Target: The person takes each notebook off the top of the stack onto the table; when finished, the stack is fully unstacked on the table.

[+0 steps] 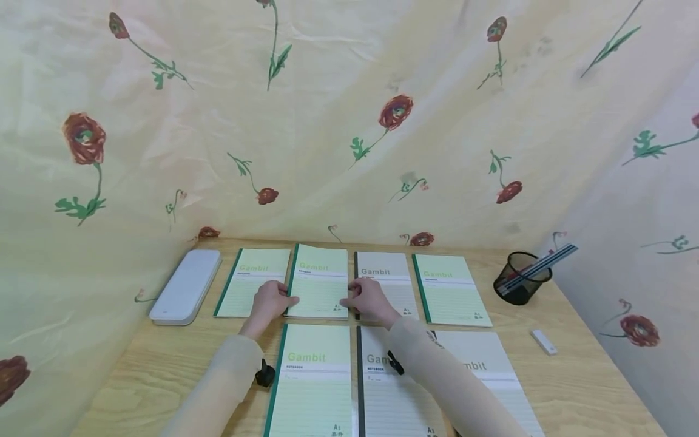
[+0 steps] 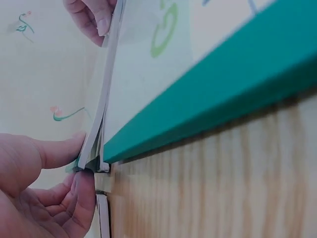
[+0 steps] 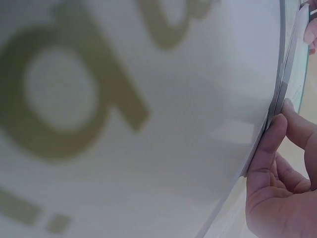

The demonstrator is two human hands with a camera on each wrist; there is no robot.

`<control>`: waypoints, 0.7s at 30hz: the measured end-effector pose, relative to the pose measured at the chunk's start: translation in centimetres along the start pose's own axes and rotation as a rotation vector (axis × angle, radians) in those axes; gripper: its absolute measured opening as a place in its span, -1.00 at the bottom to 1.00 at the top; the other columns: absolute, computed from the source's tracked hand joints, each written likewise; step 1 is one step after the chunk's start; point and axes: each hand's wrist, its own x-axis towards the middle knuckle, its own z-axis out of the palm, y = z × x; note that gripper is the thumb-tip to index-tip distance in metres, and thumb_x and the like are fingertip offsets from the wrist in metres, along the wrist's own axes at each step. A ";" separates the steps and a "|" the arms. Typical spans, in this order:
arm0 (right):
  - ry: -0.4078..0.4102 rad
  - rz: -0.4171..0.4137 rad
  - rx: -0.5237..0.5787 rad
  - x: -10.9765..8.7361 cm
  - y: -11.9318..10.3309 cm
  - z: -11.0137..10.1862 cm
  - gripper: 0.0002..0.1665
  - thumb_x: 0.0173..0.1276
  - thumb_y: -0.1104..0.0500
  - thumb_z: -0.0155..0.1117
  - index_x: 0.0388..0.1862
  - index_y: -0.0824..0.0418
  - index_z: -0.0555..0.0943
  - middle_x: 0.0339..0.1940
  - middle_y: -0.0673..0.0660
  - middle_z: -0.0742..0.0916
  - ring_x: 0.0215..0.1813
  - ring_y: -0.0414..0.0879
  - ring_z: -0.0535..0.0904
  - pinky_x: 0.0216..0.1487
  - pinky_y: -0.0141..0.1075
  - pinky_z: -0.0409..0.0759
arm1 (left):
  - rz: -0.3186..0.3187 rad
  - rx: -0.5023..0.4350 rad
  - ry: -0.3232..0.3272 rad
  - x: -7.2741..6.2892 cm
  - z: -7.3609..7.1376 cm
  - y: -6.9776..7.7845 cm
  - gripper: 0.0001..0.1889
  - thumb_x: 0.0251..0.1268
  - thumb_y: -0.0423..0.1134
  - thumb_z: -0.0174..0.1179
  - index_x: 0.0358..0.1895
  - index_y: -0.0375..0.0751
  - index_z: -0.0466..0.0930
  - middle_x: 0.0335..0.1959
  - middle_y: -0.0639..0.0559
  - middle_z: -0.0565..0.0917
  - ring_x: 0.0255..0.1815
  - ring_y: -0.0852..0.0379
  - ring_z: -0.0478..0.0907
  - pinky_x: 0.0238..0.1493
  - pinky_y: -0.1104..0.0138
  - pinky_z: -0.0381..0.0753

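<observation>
A green-spined Gambit notebook (image 1: pixel 319 285), second from the left in the back row, has a hand at each side edge. My left hand (image 1: pixel 270 301) pinches it by the spine side, thumb on the cover and fingers beneath. On the opposite edge my right hand (image 1: pixel 372 297) holds it between thumb and fingers. In the left wrist view its page edge (image 2: pixel 99 109) bows slightly. To its left lies another green-spined notebook (image 1: pixel 256 273); on its right are a dark-spined notebook (image 1: pixel 390 282), partly covered by my right hand, and a green-spined one (image 1: pixel 450 285).
Nearer to me lie a green-spined notebook (image 1: pixel 314 388), a dark-spined one (image 1: pixel 395 394) and a third (image 1: pixel 497 382) partly under my right sleeve. A white flat case (image 1: pixel 185 286) rests at the left. At the right stand a black mesh pen cup (image 1: pixel 519 288) and a small white block (image 1: pixel 543 342).
</observation>
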 end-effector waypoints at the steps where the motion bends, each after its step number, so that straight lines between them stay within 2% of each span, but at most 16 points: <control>1: 0.000 -0.001 -0.003 0.0 0.0 0.0 -0.45 0.26 0.18 0.48 0.17 0.37 0.56 -0.46 0.07 0.65 -0.48 -0.10 0.57 -0.36 -0.31 0.52 | 0.002 -0.001 0.005 0.0 -0.1 0.0 -0.57 0.22 -0.22 0.41 0.03 -0.45 0.55 -0.15 -0.21 0.64 -0.18 -0.07 0.57 -0.15 0.14 0.60; 7: 0.011 0.025 -0.011 0.0 0.0 0.1 -0.44 0.25 0.19 0.48 0.19 0.35 0.56 -0.46 0.07 0.65 -0.48 -0.10 0.57 -0.39 -0.31 0.50 | 0.015 -0.023 0.033 -0.1 -1.0 -0.4 -0.61 0.21 -0.27 0.39 0.00 -0.45 0.54 -0.14 -0.24 0.63 -0.15 -0.11 0.57 -0.11 0.10 0.58; 15: 0.011 0.038 -0.014 0.1 0.1 0.0 -0.40 0.24 0.22 0.49 0.23 0.35 0.54 -0.46 0.08 0.65 -0.49 -0.09 0.57 -0.39 -0.30 0.50 | -0.001 -0.088 0.018 -0.4 -2.1 -1.3 -0.61 0.28 -0.30 0.33 0.07 -0.46 0.48 -0.03 -0.31 0.60 -0.06 -0.16 0.54 -0.03 0.07 0.57; 21: 0.015 0.038 -0.016 0.0 0.1 0.2 -0.43 0.24 0.22 0.49 0.21 0.34 0.55 -0.46 0.07 0.65 -0.49 -0.10 0.58 -0.39 -0.31 0.50 | 0.020 -0.113 0.013 -0.7 -2.8 -1.6 -0.62 0.31 -0.30 0.30 0.08 -0.46 0.49 0.00 -0.35 0.63 0.00 -0.19 0.58 0.00 0.04 0.59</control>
